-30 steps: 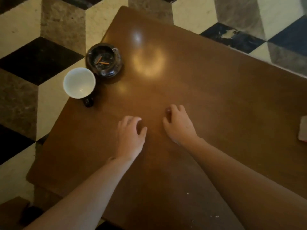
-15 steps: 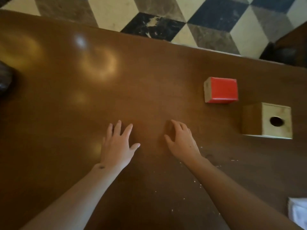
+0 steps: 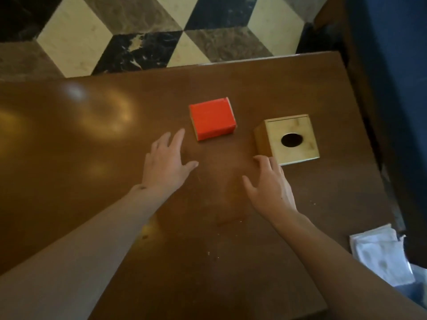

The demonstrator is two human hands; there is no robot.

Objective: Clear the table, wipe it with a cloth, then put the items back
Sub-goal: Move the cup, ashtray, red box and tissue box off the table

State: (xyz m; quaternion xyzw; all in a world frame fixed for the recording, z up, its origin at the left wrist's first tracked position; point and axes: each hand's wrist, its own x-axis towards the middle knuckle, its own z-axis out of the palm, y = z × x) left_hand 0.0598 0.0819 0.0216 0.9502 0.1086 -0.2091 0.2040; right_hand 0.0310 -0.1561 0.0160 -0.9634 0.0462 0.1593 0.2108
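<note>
From the head camera, your left hand (image 3: 165,163) lies spread over the brown table (image 3: 69,144), fingers straight and fanned, thumb out to the side, holding nothing. Just beyond its fingertips, a little to the right, sits the red box (image 3: 212,118): a squat block with a bright red top and pale wooden sides, turned slightly askew to the table edge. The fingers are near it but apart from it.

Your right hand (image 3: 271,188) is also empty, its fingers loosely bent and reaching forward. Right at those fingertips stands the wooden box (image 3: 288,139), a light yellowish cube with a dark oval hole in its top face and a darker brown side facing your hand (whether the fingertips actually touch its near corner, you cannot tell from this angle).

The two boxes stand side by side with a gap between them, the red one to the left. Pale crumbs (image 3: 217,250) dot the tabletop nearer you than both hands. Off past your right forearm, at the table's right edge, lies a crumpled white cloth (image 3: 381,252). Beyond the table's far edge is a cube-patterned tile floor (image 3: 129,33).
</note>
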